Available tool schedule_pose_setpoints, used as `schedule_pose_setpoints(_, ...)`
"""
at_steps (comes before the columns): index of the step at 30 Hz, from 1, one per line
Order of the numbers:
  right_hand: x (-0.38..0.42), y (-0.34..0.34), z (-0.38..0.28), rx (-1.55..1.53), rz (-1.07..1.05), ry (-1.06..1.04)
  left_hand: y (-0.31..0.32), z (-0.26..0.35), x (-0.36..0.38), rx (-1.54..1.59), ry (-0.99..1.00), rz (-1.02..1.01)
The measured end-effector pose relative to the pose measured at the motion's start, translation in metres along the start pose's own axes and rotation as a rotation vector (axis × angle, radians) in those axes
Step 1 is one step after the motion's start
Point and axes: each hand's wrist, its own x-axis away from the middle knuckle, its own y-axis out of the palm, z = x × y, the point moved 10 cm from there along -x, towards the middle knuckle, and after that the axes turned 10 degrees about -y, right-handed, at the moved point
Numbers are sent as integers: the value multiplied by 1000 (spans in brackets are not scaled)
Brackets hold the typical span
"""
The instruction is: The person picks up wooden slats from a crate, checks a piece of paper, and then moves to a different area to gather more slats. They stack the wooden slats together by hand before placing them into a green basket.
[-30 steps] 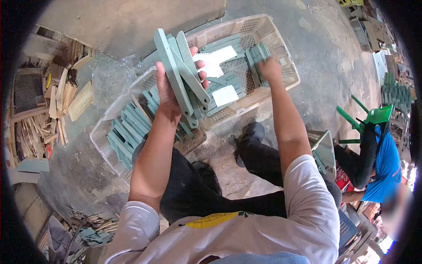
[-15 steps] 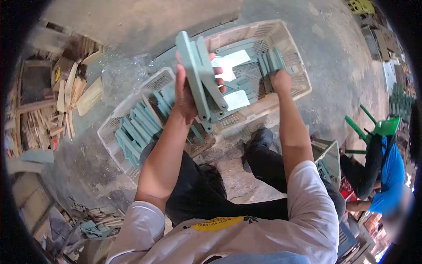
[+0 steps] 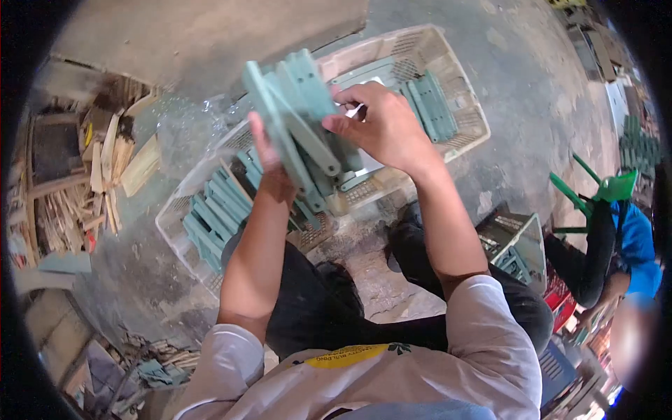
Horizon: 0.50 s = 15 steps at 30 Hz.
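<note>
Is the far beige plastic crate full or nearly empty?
Nearly empty: the far beige plastic crate shows bare mesh floor, with one row of grey-green painted wooden pieces standing on edge and a few lying flat.

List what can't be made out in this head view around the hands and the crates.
- Left hand: fingers hidden behind the bundle of green slats; slat count blurred by motion.
- Right hand: palm faces away, so what its fingertips pinch is hidden.
- Far crate: floor partly covered by the hands and bundle.
- Near crate: right end hidden under the left forearm.
- Co-worker's hands: too small and blurred.
</note>
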Motion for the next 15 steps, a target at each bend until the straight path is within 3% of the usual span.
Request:
schedule_pose_setpoints(2, -5, -25, 11, -60, 236, -125, 0, 2, 0, 46, 20, 44)
schedule_pose_setpoints(4, -2, -51, 94, -88, 384, 253, 14, 0, 7, 363, -19, -199)
schedule_pose_setpoints(5, -1, -63, 131, 47, 449, 266, 10, 1, 6, 389, -36, -208)
schedule_pose_setpoints(6, 2, -61, 182, 238, 398, 333, 13, 4, 8, 393, -31, -206)
schedule_pose_setpoints(7, 9, -45, 245, 437, 196, 400, 14, 6, 10, 319, -26, -138)
schedule_pose_setpoints(9, 41, -18, 306, 645, 40, 594, 12, 7, 9, 245, -13, -71)
schedule_pose_setpoints(13, 62, 9, 309, 777, -18, 771, 13, -1, 5, 305, -49, -134)
schedule_pose_setpoints(15, 63, 16, 342, 809, 3, 742, 12, -6, 5, 280, -64, -121)
